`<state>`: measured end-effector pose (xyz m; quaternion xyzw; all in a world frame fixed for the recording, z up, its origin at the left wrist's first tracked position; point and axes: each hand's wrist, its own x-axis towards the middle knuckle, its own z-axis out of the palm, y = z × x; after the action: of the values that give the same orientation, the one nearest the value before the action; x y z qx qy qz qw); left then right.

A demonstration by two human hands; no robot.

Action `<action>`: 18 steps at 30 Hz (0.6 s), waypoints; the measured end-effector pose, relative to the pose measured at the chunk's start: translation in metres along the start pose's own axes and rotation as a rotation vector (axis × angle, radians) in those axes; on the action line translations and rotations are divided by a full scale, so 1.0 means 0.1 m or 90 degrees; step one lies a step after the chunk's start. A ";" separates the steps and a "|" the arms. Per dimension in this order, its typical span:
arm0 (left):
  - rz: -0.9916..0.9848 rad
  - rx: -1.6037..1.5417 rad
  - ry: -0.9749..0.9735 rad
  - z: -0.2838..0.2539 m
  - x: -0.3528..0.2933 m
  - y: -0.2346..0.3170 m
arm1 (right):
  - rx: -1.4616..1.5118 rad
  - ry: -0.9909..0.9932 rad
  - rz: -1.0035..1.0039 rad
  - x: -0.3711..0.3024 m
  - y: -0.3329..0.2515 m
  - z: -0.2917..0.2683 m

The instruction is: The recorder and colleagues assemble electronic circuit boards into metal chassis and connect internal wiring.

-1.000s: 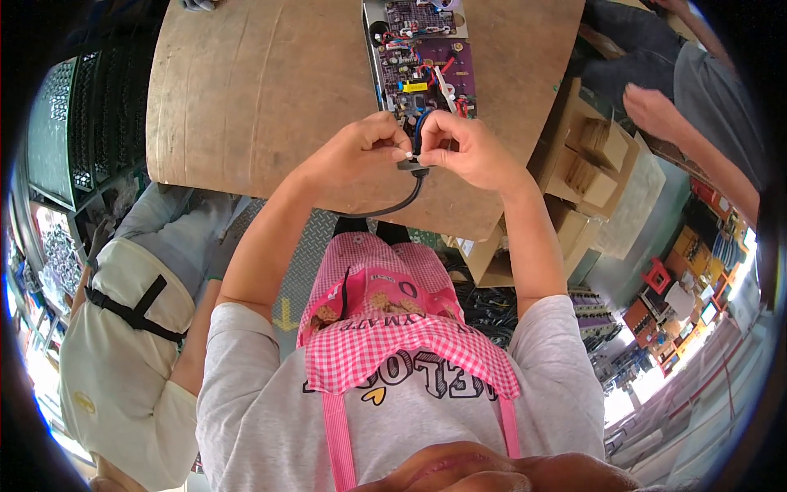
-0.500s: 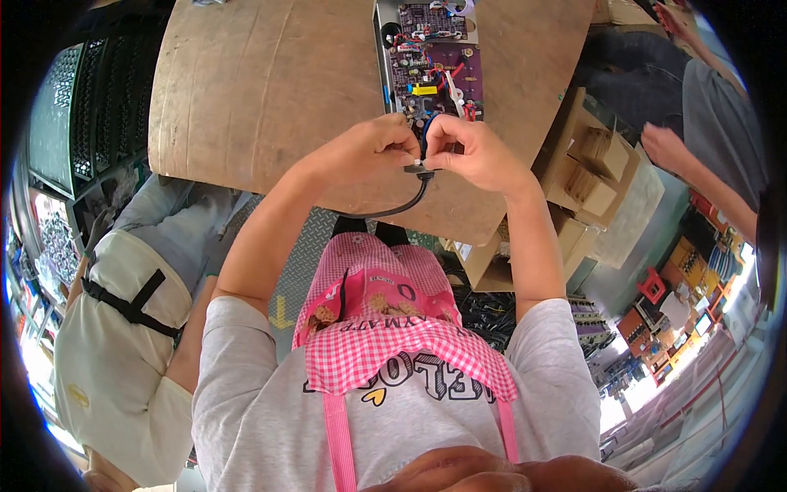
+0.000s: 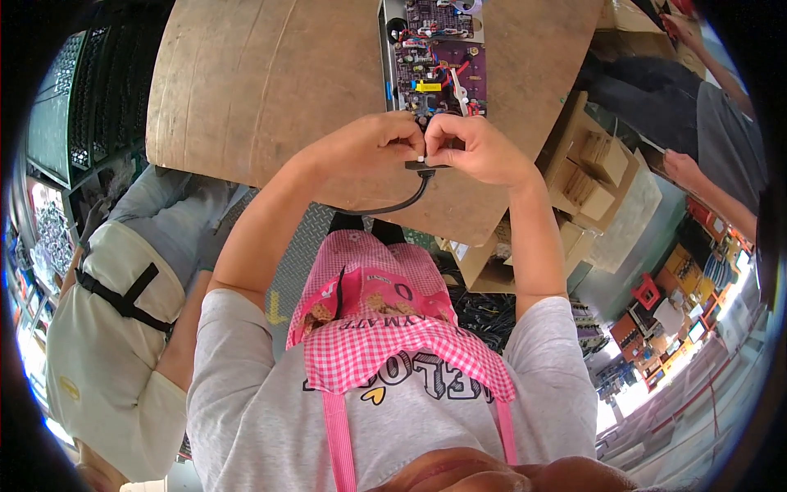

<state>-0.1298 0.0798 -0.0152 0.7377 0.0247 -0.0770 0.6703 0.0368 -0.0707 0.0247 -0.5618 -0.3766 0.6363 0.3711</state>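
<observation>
An open electronic unit with purple circuit boards (image 3: pixel 467 70) and coloured wires lies at the far middle of the table. At its near end my left hand (image 3: pixel 389 139) is closed in a pinch, with a small white piece (image 3: pixel 421 159) showing at the fingertips. My right hand (image 3: pixel 475 149) pinches right beside it, fingertips almost touching the left ones; what it grips is hidden. Just below the fingers, a black cable (image 3: pixel 403 206) leaves the unit's dark near edge and curves left past the table edge.
The brown wooden table (image 3: pixel 262 90) ends just in front of me. Open cardboard boxes (image 3: pixel 594 156) stand at its right. A person in a cream top (image 3: pixel 115 320) is close on my left; another person's hand (image 3: pixel 682 168) shows at the right. Black cables (image 3: pixel 488 320) lie below the boxes.
My two hands stay pinched at the same spot, their fingertips shifting slightly. The white piece shows a little more clearly. At the right, the other person's hand has moved a bit downward.
</observation>
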 end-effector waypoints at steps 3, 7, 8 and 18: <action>-0.002 -0.040 0.040 0.04 -0.03 -0.02 | -0.045 -0.001 -0.010 0.02 -0.03 0.02; -0.032 -0.070 0.154 0.18 -0.13 0.05 | 0.003 0.060 -0.021 0.01 0.00 0.06; -0.034 -0.069 0.156 0.22 -0.16 0.06 | 0.005 0.083 -0.024 0.01 0.00 0.07; -0.061 -0.153 0.362 0.53 -0.26 0.01 | -0.019 0.117 -0.031 0.03 0.06 0.10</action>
<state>-0.1596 0.0285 -0.0156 0.6431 0.2547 0.1048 0.7145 0.0261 -0.0709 0.0186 -0.6138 -0.3639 0.5673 0.4110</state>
